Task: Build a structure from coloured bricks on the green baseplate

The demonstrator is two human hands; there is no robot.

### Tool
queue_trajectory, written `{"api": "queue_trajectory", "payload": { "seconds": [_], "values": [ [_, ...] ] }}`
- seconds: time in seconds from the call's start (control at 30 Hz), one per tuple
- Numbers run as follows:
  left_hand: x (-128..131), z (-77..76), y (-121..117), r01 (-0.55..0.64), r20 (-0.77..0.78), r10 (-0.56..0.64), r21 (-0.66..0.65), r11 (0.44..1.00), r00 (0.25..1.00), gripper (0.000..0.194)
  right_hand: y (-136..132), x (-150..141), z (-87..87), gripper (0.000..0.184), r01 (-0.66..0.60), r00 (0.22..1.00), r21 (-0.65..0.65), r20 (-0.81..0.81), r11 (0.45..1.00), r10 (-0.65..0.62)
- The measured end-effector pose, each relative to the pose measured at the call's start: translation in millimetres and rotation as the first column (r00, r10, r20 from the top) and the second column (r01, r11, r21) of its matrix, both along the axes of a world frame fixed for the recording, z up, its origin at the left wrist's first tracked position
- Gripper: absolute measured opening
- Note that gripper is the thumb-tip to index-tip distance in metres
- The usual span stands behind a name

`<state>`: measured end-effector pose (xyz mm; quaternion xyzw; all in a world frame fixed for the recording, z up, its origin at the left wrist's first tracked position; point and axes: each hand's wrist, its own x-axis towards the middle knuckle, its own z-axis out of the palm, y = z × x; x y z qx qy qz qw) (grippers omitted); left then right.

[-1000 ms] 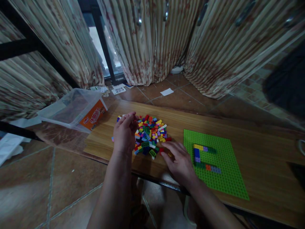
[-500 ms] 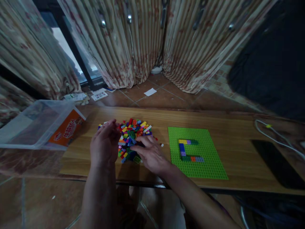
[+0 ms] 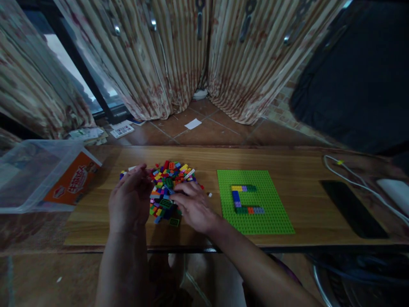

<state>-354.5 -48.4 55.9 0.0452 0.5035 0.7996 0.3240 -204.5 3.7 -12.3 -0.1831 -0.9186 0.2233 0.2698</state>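
A loose pile of small coloured toy bricks [image 3: 172,170] lies on the wooden table. My right hand [image 3: 194,207] reaches into its right side, fingers apart and fingertips among blue and dark green bricks; no brick shows clearly in its grasp. At the pile's left edge is my left hand [image 3: 129,198], held on its side with fingers loosely curved and nothing visible in it. To the right rests a bright green baseplate [image 3: 275,219]. On it, joined bricks form a squared C: a yellow, purple and green row [image 3: 243,188], a blue and purple column [image 3: 236,198], and a green, orange and grey row [image 3: 250,210].
A clear plastic bin [image 3: 38,170] with an orange label stands at the table's left end. A black flat object [image 3: 353,209] and a white cable [image 3: 358,175] lie at the right. One white brick [image 3: 210,195] sits between pile and baseplate. Patterned curtains [image 3: 179,64] hang behind.
The view has turned, so the whole scene sits further left. My right fingers have shifted slightly within the pile; a dark green brick near them shows more plainly. My left hand keeps its pose.
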Motion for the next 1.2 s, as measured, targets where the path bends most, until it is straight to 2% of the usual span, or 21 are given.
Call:
{"api": "queue_trajectory", "payload": {
  "seconds": [0.13,0.23,0.5,0.73,1.1,1.2],
  "values": [
    [-1,0.1,-3,0.0,0.002,0.0,-0.01,1.0,1.0,0.014,-2,0,4.6,0.02,0.028,0.997,-0.07,-0.064,0.997,-0.032],
    [-1,0.9,-4,-0.019,-0.008,0.018,-0.016,1.0,1.0,0.016,-10,-3,7.2,0.018,0.028,0.999,-0.088,-0.038,0.996,-0.031],
    [-2,-2.5,-8,-0.011,-0.015,0.011,0.037,0.999,1.0,0.02,-33,-16,10.2,0.027,0.144,0.986,-0.028,0.093,0.989,-0.141],
    [-4,-2.6,-10,-0.015,0.003,0.015,0.038,0.999,1.0,0.021,-31,-19,4.5,0.019,0.21,0.977,-0.08,0.064,0.974,-0.206],
    [-6,-2.9,-13,-0.039,-0.001,0.039,0.036,0.999,0.999,0.022,-26,-19,-1.6,0.016,0.192,0.981,-0.002,0.012,0.981,-0.192],
    [-7,-2.7,-14,-0.042,0.012,0.042,0.032,0.999,0.999,0.022,-25,-18,-0.1,0.017,0.197,0.98,-0.024,-0.027,0.98,-0.198]
  ]
}}
